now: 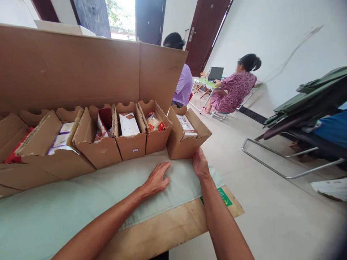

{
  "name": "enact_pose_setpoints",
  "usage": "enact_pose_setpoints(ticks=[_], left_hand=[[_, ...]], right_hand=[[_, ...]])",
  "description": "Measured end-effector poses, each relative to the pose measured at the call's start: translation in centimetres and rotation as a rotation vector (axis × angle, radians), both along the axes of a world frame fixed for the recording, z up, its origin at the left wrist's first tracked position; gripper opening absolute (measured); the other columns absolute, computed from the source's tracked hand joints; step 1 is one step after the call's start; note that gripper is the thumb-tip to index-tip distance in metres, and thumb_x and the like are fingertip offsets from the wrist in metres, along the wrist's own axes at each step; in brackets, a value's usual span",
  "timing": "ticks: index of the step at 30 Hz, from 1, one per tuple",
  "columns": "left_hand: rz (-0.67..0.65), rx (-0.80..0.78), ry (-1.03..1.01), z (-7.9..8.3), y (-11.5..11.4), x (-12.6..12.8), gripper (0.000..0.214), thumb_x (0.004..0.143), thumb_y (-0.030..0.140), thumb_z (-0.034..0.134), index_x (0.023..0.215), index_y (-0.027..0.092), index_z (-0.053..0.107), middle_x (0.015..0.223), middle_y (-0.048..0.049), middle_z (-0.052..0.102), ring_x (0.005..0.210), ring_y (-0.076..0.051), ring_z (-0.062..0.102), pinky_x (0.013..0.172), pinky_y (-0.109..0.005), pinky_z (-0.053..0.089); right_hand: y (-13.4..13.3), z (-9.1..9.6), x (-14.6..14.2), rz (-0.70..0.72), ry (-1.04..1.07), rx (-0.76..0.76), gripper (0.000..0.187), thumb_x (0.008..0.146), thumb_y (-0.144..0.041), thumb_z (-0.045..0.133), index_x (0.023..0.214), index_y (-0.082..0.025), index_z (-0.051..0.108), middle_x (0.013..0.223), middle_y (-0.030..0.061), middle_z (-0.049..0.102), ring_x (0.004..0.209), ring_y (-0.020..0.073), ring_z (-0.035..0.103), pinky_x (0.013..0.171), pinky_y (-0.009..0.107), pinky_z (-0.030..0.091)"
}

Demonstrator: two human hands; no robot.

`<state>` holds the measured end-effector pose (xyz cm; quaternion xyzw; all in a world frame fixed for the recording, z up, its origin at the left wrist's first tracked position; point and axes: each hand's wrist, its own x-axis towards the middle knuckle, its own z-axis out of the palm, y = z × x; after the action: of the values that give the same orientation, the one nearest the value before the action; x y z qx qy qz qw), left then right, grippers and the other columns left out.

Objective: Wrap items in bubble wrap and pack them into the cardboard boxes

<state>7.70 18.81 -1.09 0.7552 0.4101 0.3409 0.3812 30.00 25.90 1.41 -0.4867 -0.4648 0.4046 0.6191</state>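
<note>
My left hand hovers over or rests on the pale green cloth, thumb and fingers apart, holding nothing. It is in front of the gap between two cardboard bins. Against the lower right corner of the rightmost cardboard bin lies my right hand, its fingers stretched along the side and partly hidden. That bin stands slightly turned and apart from the row, with a white printed box inside. The neighbouring bin contains a clear and red food packet. Another bin beside it holds a white box.
More cardboard bins with packets extend to the left, before a tall cardboard panel. The wooden tabletop's edge shows in front. Beyond sit a person in purple and another at a laptop. A folding chair stands right.
</note>
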Motion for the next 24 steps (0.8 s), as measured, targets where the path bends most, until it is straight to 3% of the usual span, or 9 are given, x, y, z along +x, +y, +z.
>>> enact_pose_setpoints(ticks=[3, 6, 12, 17, 24], left_hand=[[0.002, 0.06, 0.028, -0.6, -1.5, -0.3, 0.064, 0.076, 0.015, 0.056, 0.141, 0.013, 0.054, 0.143, -0.0175, 0.059, 0.138, -0.033, 0.049, 0.118, -0.057, 0.037], [-0.016, 0.12, 0.062, -0.7, -2.2, -0.1, 0.061, 0.074, 0.015, 0.058, 0.135, 0.01, 0.059, 0.141, -0.019, 0.06, 0.139, -0.034, 0.048, 0.119, -0.055, 0.036], [-0.069, 0.195, 0.133, -0.4, -2.5, 0.0, 0.047, 0.07, 0.013, 0.062, 0.116, 0.014, 0.071, 0.132, -0.0175, 0.067, 0.134, -0.035, 0.054, 0.116, -0.056, 0.039], [-0.067, 0.202, 0.162, -0.4, -2.4, 0.0, 0.042, 0.072, 0.013, 0.062, 0.113, 0.018, 0.073, 0.133, -0.0142, 0.068, 0.134, -0.033, 0.054, 0.116, -0.053, 0.039], [-0.057, 0.206, 0.169, -0.4, -2.2, 0.1, 0.037, 0.073, 0.013, 0.062, 0.109, 0.017, 0.074, 0.13, -0.0138, 0.07, 0.132, -0.032, 0.056, 0.115, -0.051, 0.04]], right_hand=[[-0.3, 0.0, 0.7, 0.039, -0.019, -0.022, 0.059, 0.068, -0.05, 0.073, 0.122, -0.027, 0.065, 0.128, 0.0036, 0.07, 0.123, 0.0284, 0.058, 0.102, 0.04, 0.046], [0.8, 0.6, 1.1, 0.073, -0.026, -0.051, 0.055, 0.06, -0.037, 0.074, 0.114, -0.026, 0.068, 0.115, 0.0035, 0.075, 0.113, 0.03, 0.061, 0.097, 0.042, 0.047], [4.8, 1.5, 1.4, 0.141, -0.039, -0.108, 0.044, 0.054, -0.03, 0.07, 0.097, -0.027, 0.068, 0.1, 0.0008, 0.075, 0.101, 0.0266, 0.062, 0.085, 0.037, 0.046], [7.7, 1.6, 1.4, 0.167, -0.052, -0.147, 0.037, 0.052, -0.029, 0.065, 0.089, -0.026, 0.066, 0.091, -0.0016, 0.073, 0.091, 0.0225, 0.06, 0.076, 0.032, 0.044], [9.5, 1.6, 1.2, 0.207, -0.06, -0.177, 0.037, 0.053, -0.027, 0.065, 0.09, -0.027, 0.065, 0.088, -0.0027, 0.071, 0.084, 0.0195, 0.058, 0.07, 0.029, 0.041]])
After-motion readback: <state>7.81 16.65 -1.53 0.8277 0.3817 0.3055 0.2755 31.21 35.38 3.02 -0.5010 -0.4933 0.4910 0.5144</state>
